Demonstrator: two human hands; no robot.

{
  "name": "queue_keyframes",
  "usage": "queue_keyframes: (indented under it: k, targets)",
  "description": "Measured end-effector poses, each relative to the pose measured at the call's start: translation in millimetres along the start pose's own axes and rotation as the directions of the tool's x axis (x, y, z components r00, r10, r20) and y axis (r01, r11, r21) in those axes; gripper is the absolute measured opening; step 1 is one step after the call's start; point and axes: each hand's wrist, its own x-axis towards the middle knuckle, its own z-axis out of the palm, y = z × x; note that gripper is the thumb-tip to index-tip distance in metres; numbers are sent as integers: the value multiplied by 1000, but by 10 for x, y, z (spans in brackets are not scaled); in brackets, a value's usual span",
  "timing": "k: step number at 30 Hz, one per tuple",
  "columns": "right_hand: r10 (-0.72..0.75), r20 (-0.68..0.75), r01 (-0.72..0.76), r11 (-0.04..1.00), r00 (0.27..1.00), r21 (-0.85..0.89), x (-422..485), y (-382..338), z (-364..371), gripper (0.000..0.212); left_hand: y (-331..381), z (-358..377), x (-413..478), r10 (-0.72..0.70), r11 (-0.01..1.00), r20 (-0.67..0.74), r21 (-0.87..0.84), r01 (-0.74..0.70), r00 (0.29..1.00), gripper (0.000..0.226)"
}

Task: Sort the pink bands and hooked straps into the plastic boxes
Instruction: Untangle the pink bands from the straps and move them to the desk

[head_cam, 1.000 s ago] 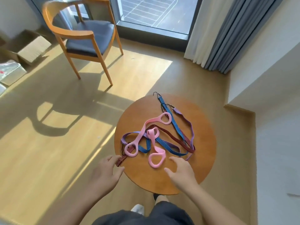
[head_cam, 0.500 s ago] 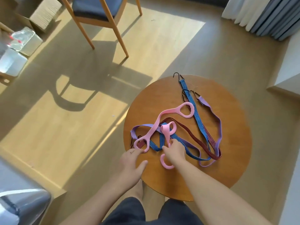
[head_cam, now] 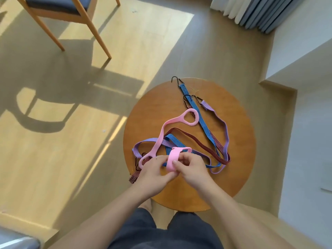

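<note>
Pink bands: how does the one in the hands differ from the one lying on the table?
The held pink band is pinched between left hand and right hand; the lying pink band rests on the round table. The held pink band is folded over; the lying pink band runs long across the hooked straps. Both are the same pink.

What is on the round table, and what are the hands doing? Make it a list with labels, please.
Surface: round wooden table
Hands: left hand and right hand together hold one pink band
Second pink band: lying across the straps
Hooked straps: blue strap, purple strap, dark red strap, tangled on the table
Nearby: wooden chair on the floor
</note>
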Motion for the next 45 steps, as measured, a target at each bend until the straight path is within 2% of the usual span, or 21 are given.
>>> queue_keyframes:
  k: [4,7,9,11,14,16,19,23,26,30,33,35,38,41,43,45]
  targets:
    - [-64,23,62,992,998,108,-160,-375,-39,7,166,-206,-82,54,972,-30,-227,-59,998,22]
    - [-95,138,77,988,986,133,-203,-600,-30,8,111,-420,-197,29,966,-106,-252,-55,994,10]
    - [-78,166,60,992,983,112,-125,-671,-12,15,51,-545,-304,33,965,-180,-249,-78,983,9]
    - [19,55,-26,992,998,121,89,-657,46,21,2,-647,-409,11,971,-257,-228,-72,966,15]
    - [190,-122,-181,980,974,77,552,-485,238,18,-91,-754,-526,-18,969,-374,-237,-76,927,21]
    - [259,-88,-257,966,962,34,832,-355,423,13,-184,-789,-562,-47,974,-441,-220,-57,896,27]
    - [380,-53,-375,923,924,81,1133,-189,691,20,-334,-814,-627,-75,974,-456,-226,-34,887,32]
    - [471,-168,-458,882,866,113,1354,-72,914,23,-520,-842,-693,-125,967,-474,-253,1,872,30]
    - [499,-248,-467,866,830,181,1402,-36,950,12,-600,-864,-739,-143,964,-503,-267,4,853,21]
    - [406,-243,-366,910,881,194,1283,-83,903,7,-660,-965,-732,-104,990,-538,-135,37,836,17]
    - [311,-180,-265,934,933,241,1042,-211,800,5,-640,-1066,-728,1,999,-595,-29,-23,804,8]
    - [199,-144,-163,960,969,228,805,-330,684,13,-569,-1163,-721,54,996,-615,-18,-82,787,5]
    - [39,-134,-17,987,990,160,359,-539,462,20,-405,-1278,-686,95,981,-652,-67,-182,752,28]
    - [-49,-148,64,993,988,101,16,-758,225,15,-201,-1338,-610,31,953,-711,-192,-236,702,31]
    - [-87,-177,100,993,980,65,-203,-924,82,9,-79,-1356,-561,-19,906,-710,-309,-288,704,36]
    - [-131,-218,137,990,967,16,-429,-1086,-58,6,81,-1372,-499,-7,860,-685,-376,-344,729,43]
